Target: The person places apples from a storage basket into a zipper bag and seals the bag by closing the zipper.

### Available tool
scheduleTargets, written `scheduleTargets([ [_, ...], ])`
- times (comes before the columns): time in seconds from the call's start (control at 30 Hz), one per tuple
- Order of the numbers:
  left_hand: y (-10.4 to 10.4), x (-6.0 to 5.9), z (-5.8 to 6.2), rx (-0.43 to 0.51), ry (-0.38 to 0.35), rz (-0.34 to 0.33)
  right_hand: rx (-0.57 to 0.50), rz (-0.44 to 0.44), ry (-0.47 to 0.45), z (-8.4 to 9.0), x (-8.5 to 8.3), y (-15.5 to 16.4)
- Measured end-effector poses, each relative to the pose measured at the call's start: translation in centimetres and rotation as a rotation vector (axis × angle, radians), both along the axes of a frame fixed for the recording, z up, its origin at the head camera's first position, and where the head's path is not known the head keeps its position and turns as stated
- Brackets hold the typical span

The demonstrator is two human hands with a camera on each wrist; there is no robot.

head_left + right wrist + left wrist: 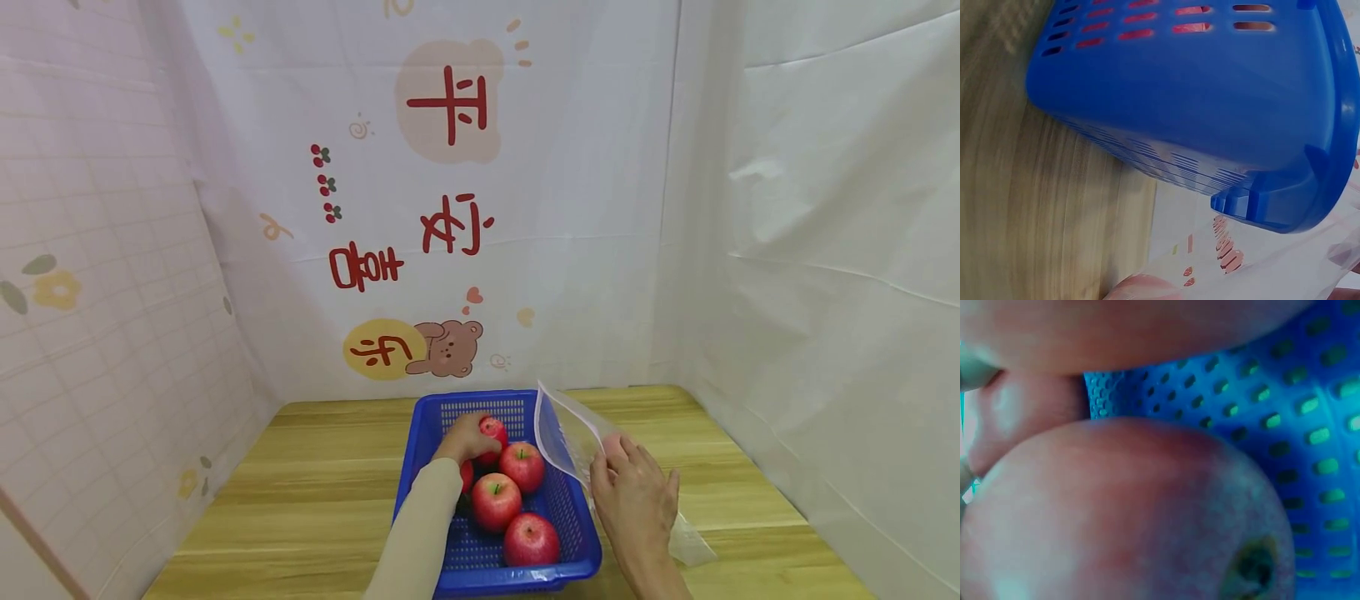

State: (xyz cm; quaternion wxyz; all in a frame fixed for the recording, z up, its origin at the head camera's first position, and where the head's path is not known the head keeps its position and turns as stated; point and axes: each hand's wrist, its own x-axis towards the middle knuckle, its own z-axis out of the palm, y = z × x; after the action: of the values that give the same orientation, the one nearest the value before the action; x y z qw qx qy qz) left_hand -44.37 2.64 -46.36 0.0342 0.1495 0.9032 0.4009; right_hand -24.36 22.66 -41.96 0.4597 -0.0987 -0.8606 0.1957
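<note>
A blue perforated basket [573, 533] stands on the wooden table and holds several red apples. My left hand [467, 437] reaches into its far end and grips one red apple [493, 432]; the left wrist view shows that apple [1129, 519] close up against the basket wall [1310, 425]. Three more apples lie loose: one [522, 466] in the middle, one [495, 502] beside my sleeve, one [531, 540] near the front. My right hand [633, 492] holds a clear plastic bag [566, 433] upright at the basket's right rim. The right wrist view shows the basket's outer wall [1197, 112] and the bag [1260, 262].
The wooden table [322, 483] runs left and right of the basket. A printed cloth backdrop [450, 208] hangs behind, a tiled-pattern sheet [97, 292] on the left and white sheeting [825, 250] on the right close the space in.
</note>
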Motion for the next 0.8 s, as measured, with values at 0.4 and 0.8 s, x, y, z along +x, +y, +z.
scheduleTargets([
  [0.4,0.4,-0.6,0.5,0.025,0.059,0.042,-0.007,0.0,-0.024,0.3,0.1,-0.3],
  [0.8,0.7,0.4,1.9,0.152,0.107,0.101,0.019,0.02,0.006,0.1,0.0,-0.5],
])
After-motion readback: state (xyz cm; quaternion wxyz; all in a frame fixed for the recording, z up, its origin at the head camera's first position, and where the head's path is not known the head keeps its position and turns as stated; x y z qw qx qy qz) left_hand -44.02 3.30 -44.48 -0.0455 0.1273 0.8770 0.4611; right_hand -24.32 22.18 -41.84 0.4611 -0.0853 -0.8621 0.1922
